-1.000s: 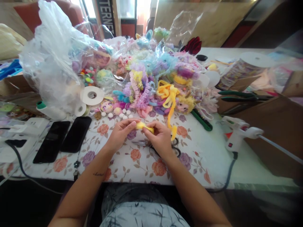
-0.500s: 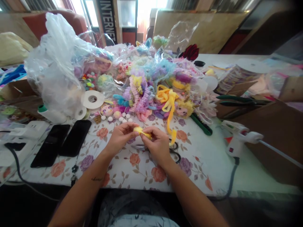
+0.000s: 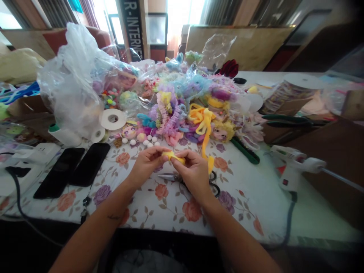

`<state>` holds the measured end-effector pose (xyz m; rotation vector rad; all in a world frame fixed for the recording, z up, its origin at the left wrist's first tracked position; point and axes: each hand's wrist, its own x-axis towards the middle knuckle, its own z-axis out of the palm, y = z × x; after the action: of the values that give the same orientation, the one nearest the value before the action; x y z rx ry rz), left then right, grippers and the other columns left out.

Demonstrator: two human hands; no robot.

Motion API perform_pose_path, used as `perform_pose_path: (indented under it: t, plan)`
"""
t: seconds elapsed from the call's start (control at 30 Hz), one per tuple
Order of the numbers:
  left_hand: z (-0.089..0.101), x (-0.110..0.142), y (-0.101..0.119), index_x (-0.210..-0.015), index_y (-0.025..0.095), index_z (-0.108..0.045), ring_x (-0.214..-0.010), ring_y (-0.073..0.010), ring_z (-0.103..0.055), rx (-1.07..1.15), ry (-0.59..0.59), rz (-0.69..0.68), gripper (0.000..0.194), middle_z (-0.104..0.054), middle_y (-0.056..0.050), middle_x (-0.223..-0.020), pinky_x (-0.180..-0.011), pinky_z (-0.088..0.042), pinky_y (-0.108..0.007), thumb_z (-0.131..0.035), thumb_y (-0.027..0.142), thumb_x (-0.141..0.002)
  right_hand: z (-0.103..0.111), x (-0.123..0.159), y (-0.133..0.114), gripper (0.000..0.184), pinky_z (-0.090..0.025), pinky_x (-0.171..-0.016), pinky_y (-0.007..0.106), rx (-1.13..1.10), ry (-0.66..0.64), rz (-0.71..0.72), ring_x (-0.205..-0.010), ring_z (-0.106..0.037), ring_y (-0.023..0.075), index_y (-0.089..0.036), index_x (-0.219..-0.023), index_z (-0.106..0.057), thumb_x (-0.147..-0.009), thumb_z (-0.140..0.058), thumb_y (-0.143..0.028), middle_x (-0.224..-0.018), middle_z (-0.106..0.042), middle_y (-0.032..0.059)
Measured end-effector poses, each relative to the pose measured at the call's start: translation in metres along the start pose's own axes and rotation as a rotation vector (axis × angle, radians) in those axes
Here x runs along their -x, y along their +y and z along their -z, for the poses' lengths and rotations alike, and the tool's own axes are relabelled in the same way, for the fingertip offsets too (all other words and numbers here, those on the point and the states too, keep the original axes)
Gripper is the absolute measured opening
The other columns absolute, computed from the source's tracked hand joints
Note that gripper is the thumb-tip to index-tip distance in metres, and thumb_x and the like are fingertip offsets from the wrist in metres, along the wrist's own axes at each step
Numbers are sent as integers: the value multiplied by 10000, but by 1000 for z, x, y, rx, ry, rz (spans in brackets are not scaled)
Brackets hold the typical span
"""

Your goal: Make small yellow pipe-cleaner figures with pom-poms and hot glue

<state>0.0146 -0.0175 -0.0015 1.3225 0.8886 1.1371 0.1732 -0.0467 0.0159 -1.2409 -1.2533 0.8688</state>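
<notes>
My left hand pinches one end of a small, soft yellow strip between thumb and fingers. On its other end my right hand is closed too, so the piece is held between both hands just above the flowered tablecloth. Under my right hand lie scissors, their blades pointing left and their dark handles sticking out on the right. A fuzzy yellow ribbon bundle sits beyond my hands. Its tail runs down beside my right hand; whether it joins the held piece is hidden.
A white glue gun stands at the right, near a green-edged tool. Two dark phones lie at the left beside white chargers. Behind are a white tape roll, dolls, frilly trims and a large plastic bag.
The view has tilted up slightly. Both hands keep their pinch on the yellow strip, with my right hand shifted a little to the right. More of the scissor blades shows.
</notes>
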Motion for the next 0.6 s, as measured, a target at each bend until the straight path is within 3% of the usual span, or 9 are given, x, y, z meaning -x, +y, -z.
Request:
perform_pose_path:
  t: [0.1,0.2,0.4,0.6]
  plan:
    - [-2,0,2,-1005,214,-747,-660,-93,-550,23,1,25,264,-685,-27,-833,-573,-426,-205,-674,408,-841,5,-6,0,94,-404,-545,257,27,-48,40,-570,-505,128,-202,-698,-626,-715,-693,-266,-631,-587,-19]
    - [-5,0,11,-994,199,-738,-765,-129,-619,45,-3,69,293,-719,-42,-902,-665,-482,-225,-767,362,-752,11,-16,2,87,-399,-528,254,63,-118,97,-554,-499,124,-205,-701,-612,-725,-677,-257,-622,-575,-23]
    - [-11,-9,33,-870,154,-725,-741,-148,-648,-28,0,113,256,-720,-33,-819,-681,-516,-258,-821,266,-660,13,-23,12,76,-465,-584,268,-2,-111,192,-612,-567,138,-197,-732,-624,-740,-676,-252,-706,-631,-1]
    - [-11,-19,10,-865,151,-731,-690,-139,-643,24,-53,144,270,-723,-30,-779,-684,-530,-276,-834,259,-640,15,-17,25,80,-476,-602,269,19,-54,190,-657,-594,150,-191,-703,-630,-743,-687,-230,-718,-647,16]
